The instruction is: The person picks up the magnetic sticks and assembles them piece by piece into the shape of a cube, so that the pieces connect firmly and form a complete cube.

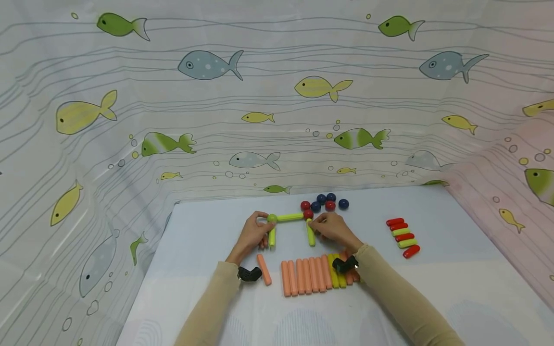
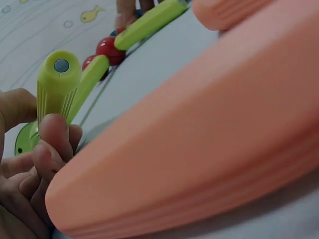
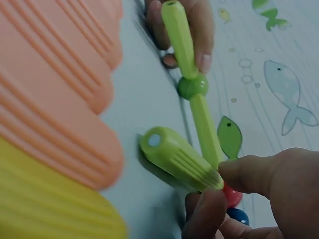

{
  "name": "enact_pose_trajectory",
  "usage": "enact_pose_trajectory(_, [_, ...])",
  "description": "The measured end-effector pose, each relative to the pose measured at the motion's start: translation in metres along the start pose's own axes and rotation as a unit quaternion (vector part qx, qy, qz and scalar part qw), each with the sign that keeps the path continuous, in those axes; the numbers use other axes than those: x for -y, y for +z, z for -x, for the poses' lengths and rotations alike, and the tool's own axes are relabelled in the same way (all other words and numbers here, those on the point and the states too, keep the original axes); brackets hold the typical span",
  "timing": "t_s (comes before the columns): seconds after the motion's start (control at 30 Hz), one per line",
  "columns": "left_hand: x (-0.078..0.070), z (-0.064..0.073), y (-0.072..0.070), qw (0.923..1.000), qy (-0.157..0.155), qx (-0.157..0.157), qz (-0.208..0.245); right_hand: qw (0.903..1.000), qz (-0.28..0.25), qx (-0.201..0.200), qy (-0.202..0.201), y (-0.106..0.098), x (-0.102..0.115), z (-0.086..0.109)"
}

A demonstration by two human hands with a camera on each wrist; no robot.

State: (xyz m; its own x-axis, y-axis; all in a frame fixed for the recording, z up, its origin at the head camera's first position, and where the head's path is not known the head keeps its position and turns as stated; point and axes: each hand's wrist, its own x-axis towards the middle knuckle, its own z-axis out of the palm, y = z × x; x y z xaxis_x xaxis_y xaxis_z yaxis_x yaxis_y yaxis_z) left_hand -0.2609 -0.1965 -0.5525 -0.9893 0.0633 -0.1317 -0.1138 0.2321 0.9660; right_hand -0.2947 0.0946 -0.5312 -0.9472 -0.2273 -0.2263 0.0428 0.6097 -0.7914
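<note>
Three lime-green magnetic rods and two balls form an open three-sided shape. A green ball and a red ball are joined by the crosswise rod. My left hand grips the left rod close to the green ball. That rod points toward me, its grey magnet end showing in the left wrist view. On the other side, my right hand pinches the right rod between thumb and fingers near the red ball. This rod also points toward me.
Several blue balls and more red balls sit behind the shape. A row of orange rods with yellow rods lies in front, partly under my right wrist. One orange rod lies apart. Short red and green rods lie right.
</note>
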Motion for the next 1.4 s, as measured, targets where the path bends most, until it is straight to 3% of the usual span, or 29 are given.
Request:
enact_pose_trajectory(0.17, [0.002, 0.002, 0.001, 0.9997, 0.017, 0.003, -0.019, 0.9924, 0.042, -0.07, -0.092, -0.015, 0.003, -0.009])
enact_pose_trajectory(0.3, [0.002, 0.003, 0.002, 0.9989, 0.031, -0.003, -0.035, 0.9689, 0.101, -0.108, -0.198, -0.023, 0.008, -0.024])
enact_pose_trajectory(0.4, [0.002, 0.004, 0.003, 0.9987, 0.033, -0.01, -0.039, 0.9552, 0.146, -0.099, -0.237, -0.026, 0.011, -0.038])
enact_pose_trajectory(0.6, [0.002, 0.005, 0.003, 0.9985, 0.033, -0.011, -0.042, 0.954, 0.205, -0.055, -0.211, -0.025, 0.027, -0.058])
enact_pose_trajectory(0.87, [0.001, 0.007, 0.002, 0.9977, 0.042, -0.006, -0.054, 0.9547, 0.253, -0.01, -0.157, -0.022, 0.037, -0.069])
enact_pose_trajectory(1.13, [0.001, 0.007, 0.002, 0.9978, 0.035, -0.011, -0.054, 0.9574, 0.214, -0.018, -0.193, -0.024, 0.025, -0.072])
enact_pose_trajectory(1.4, [0.004, 0.006, 0.001, 0.9974, 0.039, -0.01, -0.06, 0.9656, 0.122, -0.04, -0.226, -0.035, 0.019, -0.051])
